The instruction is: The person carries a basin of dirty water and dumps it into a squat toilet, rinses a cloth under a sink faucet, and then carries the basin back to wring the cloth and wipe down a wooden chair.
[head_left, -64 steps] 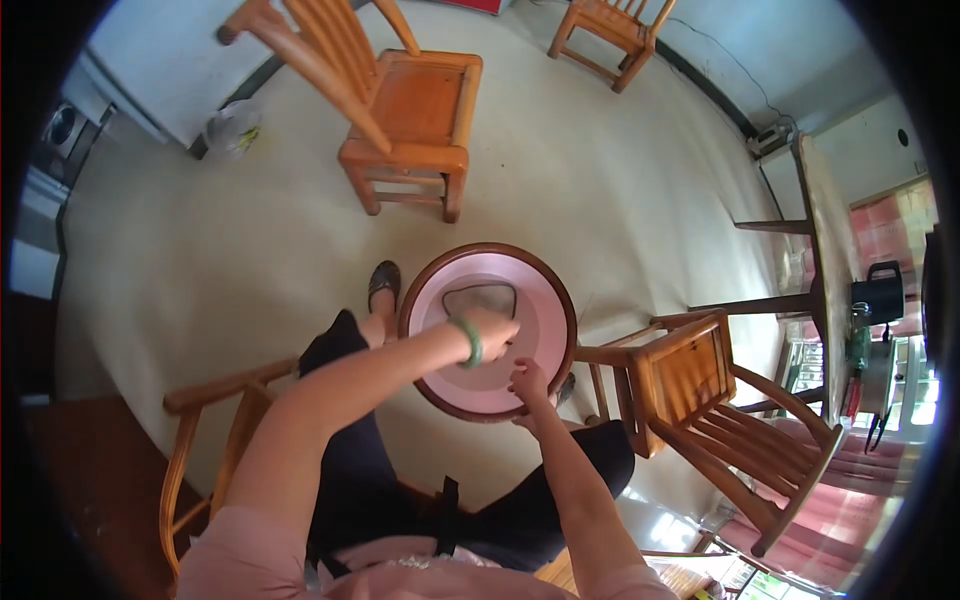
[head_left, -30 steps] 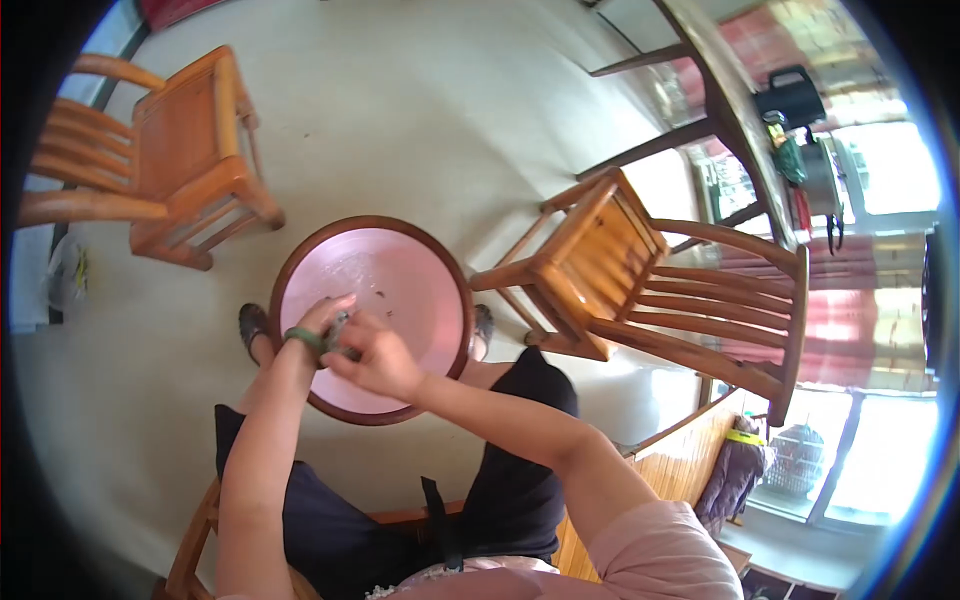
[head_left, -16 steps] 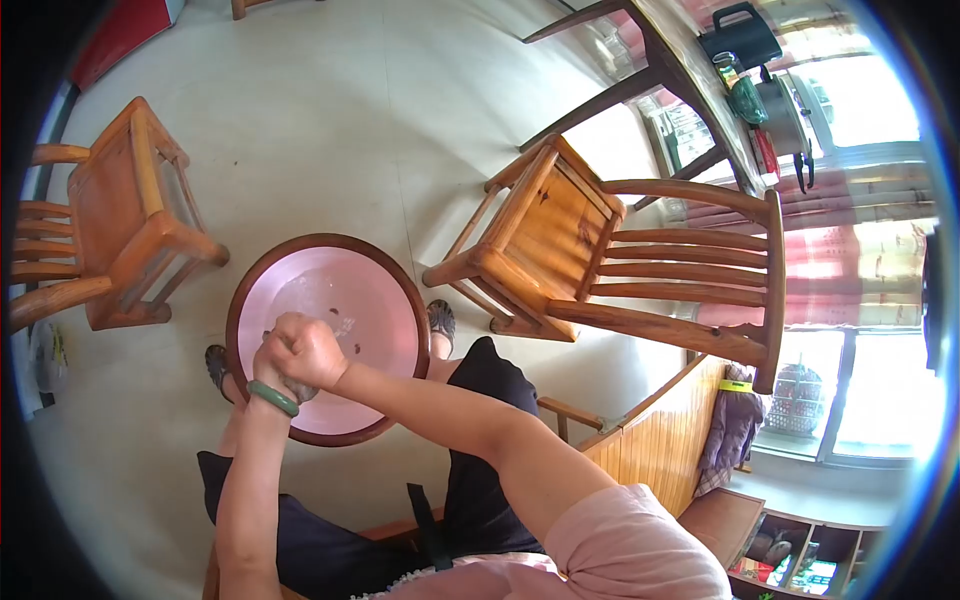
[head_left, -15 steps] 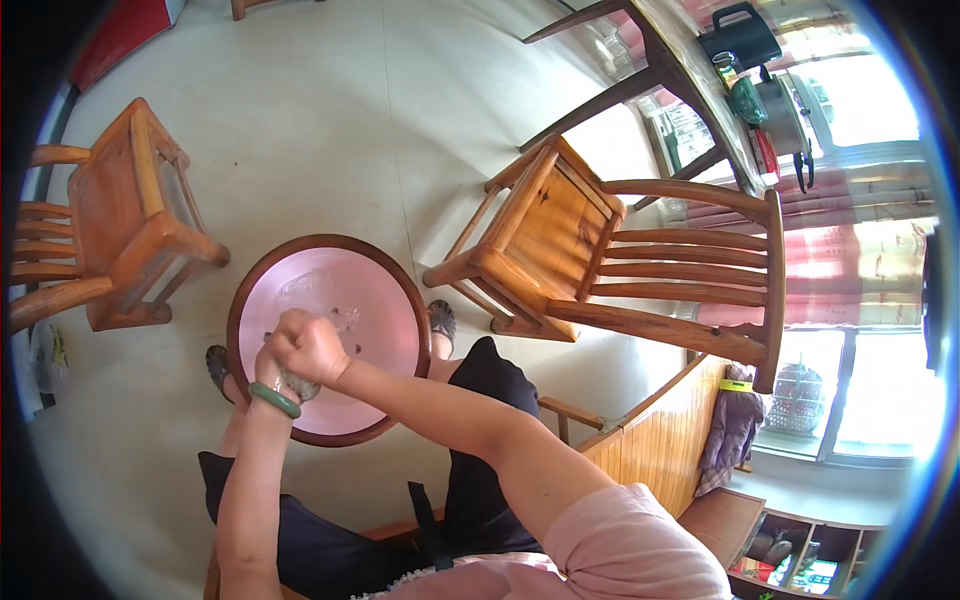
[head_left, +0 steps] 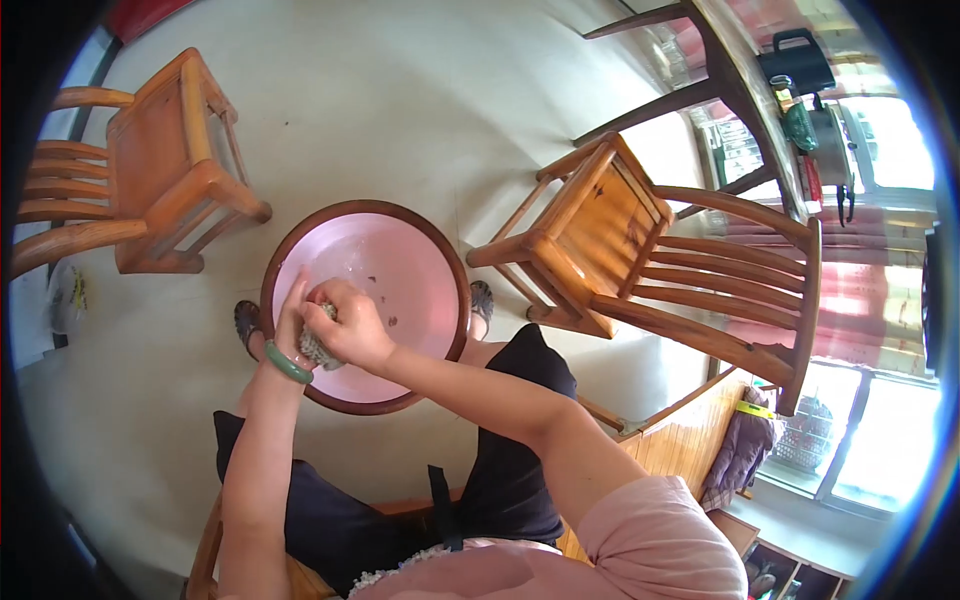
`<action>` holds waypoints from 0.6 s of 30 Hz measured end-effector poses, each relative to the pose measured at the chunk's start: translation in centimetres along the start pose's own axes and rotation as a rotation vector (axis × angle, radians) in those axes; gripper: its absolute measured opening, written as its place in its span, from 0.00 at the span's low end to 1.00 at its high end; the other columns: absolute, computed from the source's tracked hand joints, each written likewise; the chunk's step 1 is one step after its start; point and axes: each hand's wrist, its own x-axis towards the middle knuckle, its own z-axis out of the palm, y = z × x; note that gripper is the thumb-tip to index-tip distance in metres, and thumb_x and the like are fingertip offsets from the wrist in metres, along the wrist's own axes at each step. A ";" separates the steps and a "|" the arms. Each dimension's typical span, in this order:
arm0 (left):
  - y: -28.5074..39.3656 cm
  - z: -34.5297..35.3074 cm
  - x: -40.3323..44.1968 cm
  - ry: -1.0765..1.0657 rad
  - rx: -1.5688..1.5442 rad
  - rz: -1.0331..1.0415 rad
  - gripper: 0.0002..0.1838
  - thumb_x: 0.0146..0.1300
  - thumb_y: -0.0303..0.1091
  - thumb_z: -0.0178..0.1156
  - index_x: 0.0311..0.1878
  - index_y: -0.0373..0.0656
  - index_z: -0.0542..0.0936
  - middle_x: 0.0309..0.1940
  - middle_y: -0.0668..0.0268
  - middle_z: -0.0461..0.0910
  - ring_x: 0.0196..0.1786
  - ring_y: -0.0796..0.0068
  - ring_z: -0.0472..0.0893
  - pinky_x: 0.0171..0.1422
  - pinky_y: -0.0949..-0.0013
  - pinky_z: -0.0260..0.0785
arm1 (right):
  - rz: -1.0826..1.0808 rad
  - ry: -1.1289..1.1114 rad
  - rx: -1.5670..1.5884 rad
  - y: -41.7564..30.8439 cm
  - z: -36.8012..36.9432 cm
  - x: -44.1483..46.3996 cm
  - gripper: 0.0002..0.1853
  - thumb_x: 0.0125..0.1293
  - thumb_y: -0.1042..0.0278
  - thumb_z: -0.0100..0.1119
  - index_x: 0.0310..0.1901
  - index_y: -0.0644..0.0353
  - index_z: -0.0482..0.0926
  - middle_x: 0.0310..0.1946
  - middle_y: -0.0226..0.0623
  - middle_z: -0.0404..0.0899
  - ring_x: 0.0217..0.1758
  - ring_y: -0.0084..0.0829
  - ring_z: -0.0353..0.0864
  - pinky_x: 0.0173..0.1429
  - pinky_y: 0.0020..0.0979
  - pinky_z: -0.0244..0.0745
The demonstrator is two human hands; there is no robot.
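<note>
Head view: the right hand (head_left: 350, 322) has its fingers curled tight round a bunched, grey-white cloth (head_left: 318, 345) with a nubbly texture, pressing it to the left hand (head_left: 292, 322), whose visible fingers are nearly straight. A smooth, round green bangle (head_left: 287, 362) circles the left wrist. The cloth is above the near left part of a round basin (head_left: 425, 290), glossy pink inside with a brown rim; small dark bits (head_left: 391, 321) lie in it. Slatted wooden chairs (head_left: 600, 222) (head_left: 150, 150) stand on the smooth, pale floor (head_left: 380, 110).

Home interior: slat-back wooden chairs, 10 o'clock (head_left: 150, 150) and 3 o'clock (head_left: 605, 215); table (head_left: 738, 75) with black jug (head_left: 803, 68), 2 o'clock; pink-and-cream curtains (head_left: 860, 290), 3 o'clock
</note>
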 end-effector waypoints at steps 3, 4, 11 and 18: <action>0.4 5.7 -1.6 0.195 -0.068 -0.079 0.21 0.63 0.53 0.45 0.37 0.43 0.74 0.32 0.64 0.76 0.36 0.71 0.77 0.42 0.69 0.72 | -0.373 0.251 -0.220 -0.6 -1.0 0.3 0.09 0.48 0.71 0.57 0.26 0.64 0.67 0.30 0.46 0.71 0.38 0.45 0.70 0.43 0.41 0.66; 0.3 6.9 -1.7 0.343 -0.092 -0.138 0.22 0.63 0.53 0.43 0.38 0.43 0.74 0.31 0.62 0.76 0.35 0.70 0.78 0.42 0.69 0.72 | -0.373 0.249 -0.213 -0.6 -0.8 0.0 0.09 0.48 0.71 0.57 0.26 0.64 0.67 0.30 0.46 0.71 0.38 0.45 0.70 0.43 0.41 0.66; -1.8 -3.0 1.4 -0.083 0.109 0.001 0.09 0.61 0.38 0.51 0.34 0.42 0.70 0.32 0.67 0.72 0.35 0.73 0.73 0.45 0.72 0.67 | -0.609 0.150 -0.195 -1.2 0.3 -1.4 0.07 0.46 0.75 0.57 0.20 0.63 0.68 0.25 0.44 0.67 0.33 0.48 0.69 0.39 0.40 0.68; -5.7 1.3 1.4 0.426 0.041 0.229 0.10 0.63 0.38 0.45 0.38 0.41 0.70 0.32 0.64 0.72 0.33 0.74 0.75 0.37 0.70 0.71 | -0.020 0.161 0.006 1.8 0.0 -0.4 0.08 0.52 0.72 0.55 0.20 0.65 0.70 0.16 0.39 0.68 0.22 0.33 0.69 0.29 0.33 0.68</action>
